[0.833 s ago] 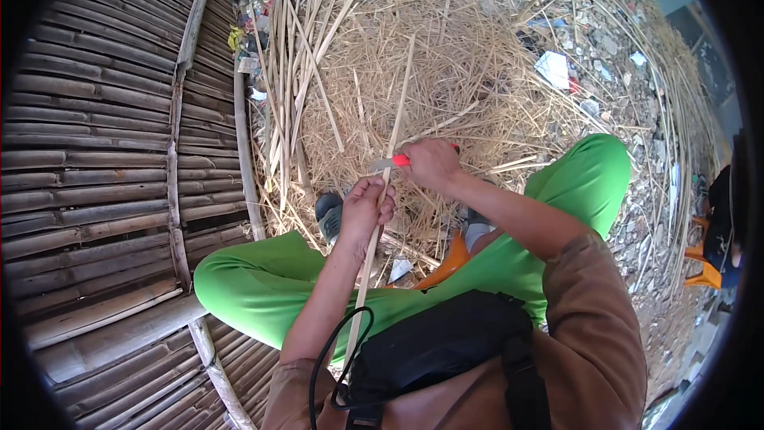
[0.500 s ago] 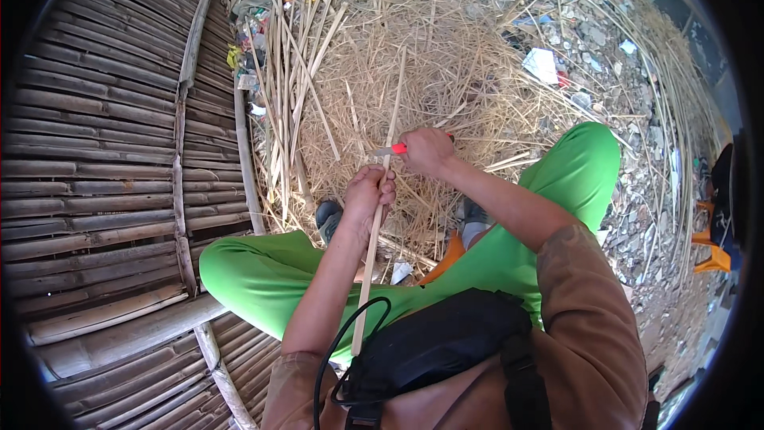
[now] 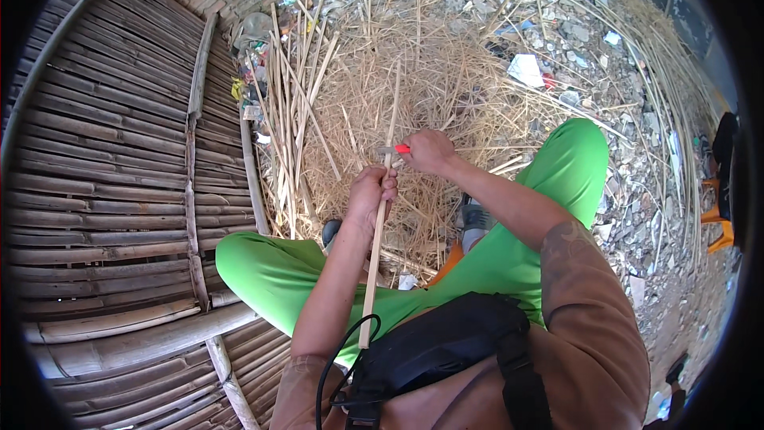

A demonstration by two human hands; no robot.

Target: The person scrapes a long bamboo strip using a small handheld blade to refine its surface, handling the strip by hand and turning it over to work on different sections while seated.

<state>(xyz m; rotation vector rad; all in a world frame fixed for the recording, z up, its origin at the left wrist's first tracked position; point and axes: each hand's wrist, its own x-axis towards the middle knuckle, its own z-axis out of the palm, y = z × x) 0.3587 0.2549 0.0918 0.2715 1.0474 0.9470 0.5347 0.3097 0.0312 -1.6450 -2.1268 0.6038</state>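
A long pale bamboo strip runs from above the straw down toward my lap. My left hand is closed around its middle. Just beyond that grip, my right hand is closed on the red handle of a knife. The knife's grey blade lies across the strip, touching or almost touching it. My fingers cover most of the handle.
Straw and shavings cover the ground ahead. Loose bamboo strips lie at the left, next to a bamboo-slat panel. Rubble and litter spread to the right. An orange stool stands at the far right.
The head view has shifted, bringing more of the brick wall into sight. Both hands keep their grips, and the blade stays at the strip just beyond my left hand.
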